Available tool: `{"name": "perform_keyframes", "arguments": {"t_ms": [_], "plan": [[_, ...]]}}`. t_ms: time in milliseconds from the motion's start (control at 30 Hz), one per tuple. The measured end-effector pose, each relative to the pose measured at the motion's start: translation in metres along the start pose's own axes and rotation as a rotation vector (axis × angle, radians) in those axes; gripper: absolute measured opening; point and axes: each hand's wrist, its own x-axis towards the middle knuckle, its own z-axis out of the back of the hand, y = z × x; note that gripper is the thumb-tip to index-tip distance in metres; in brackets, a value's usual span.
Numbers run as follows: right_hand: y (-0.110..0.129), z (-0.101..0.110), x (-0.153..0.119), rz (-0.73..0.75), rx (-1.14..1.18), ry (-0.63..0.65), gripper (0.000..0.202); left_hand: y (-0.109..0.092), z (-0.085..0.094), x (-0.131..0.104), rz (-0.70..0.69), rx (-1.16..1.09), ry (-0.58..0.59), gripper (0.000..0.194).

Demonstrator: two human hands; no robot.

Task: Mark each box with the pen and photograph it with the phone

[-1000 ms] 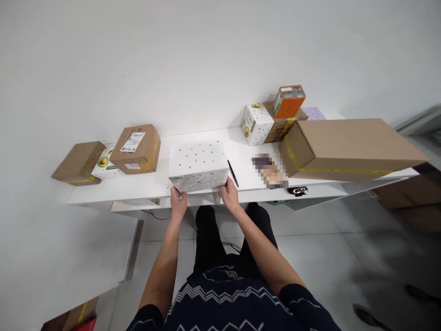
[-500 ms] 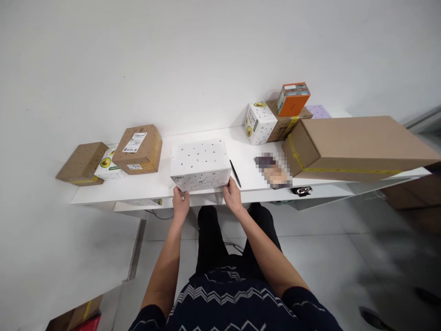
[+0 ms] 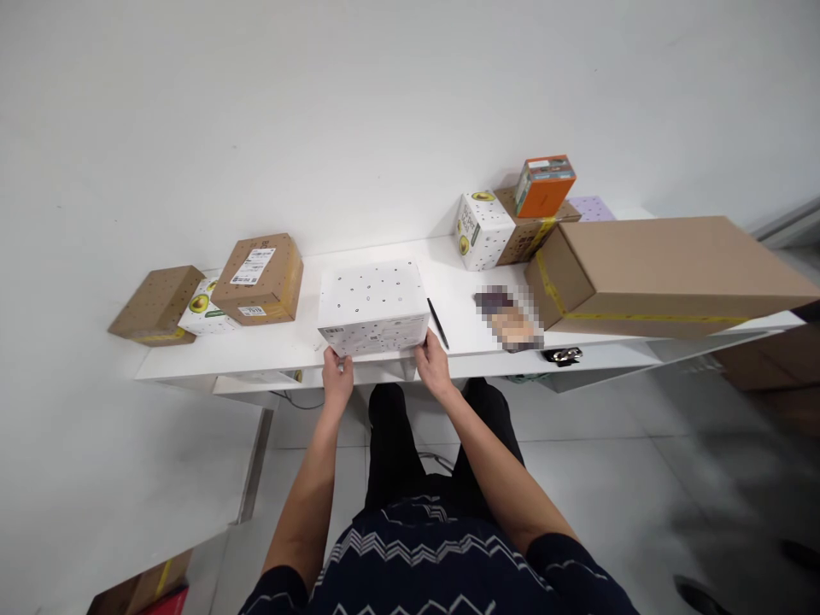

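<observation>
Your left hand (image 3: 336, 377) gripped the near left corner of the white dotted box (image 3: 372, 306), fingers curled against its front face, and your right hand (image 3: 434, 366) clasped the near right corner the same way, thumb on the side. Both hands were closed onto the box, not wrapped round it; how far the fingers reached beneath it could not be told. The box sat at the front edge of the white worktop (image 3: 461, 282), roughly in the middle, its printed label side facing you.

Just right of the box a black pen (image 3: 437, 322) lay on the worktop, close to your right hand but apart from it. Further right was a blurred patch, then a small dark clip (image 3: 561, 354) near the front edge. A large brown carton (image 3: 659, 272) with yellow tape filled the right end of the worktop. Behind it stood a white avocado-print box (image 3: 482, 229), a brown box (image 3: 531, 229) beside it carrying an orange box (image 3: 543, 184) on top, and a pale purple box (image 3: 593, 207) at the back.

To your left, a brown box with a shipping label (image 3: 259, 278) sat tilted, touching another avocado-print box (image 3: 203, 312), and a brown dotted box (image 3: 155, 303) lay at the far left end, well apart from your hands.
</observation>
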Motion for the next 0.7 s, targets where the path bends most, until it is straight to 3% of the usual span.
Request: {"name": "perform_keyframes", "arguments": {"t_ms": [700], "plan": [[-0.0043,-0.0008,-0.0001,0.003,-0.005,0.005,0.052,-0.0008,-0.0014,-0.0005,0.0,0.042,-0.019,0.032]]}}
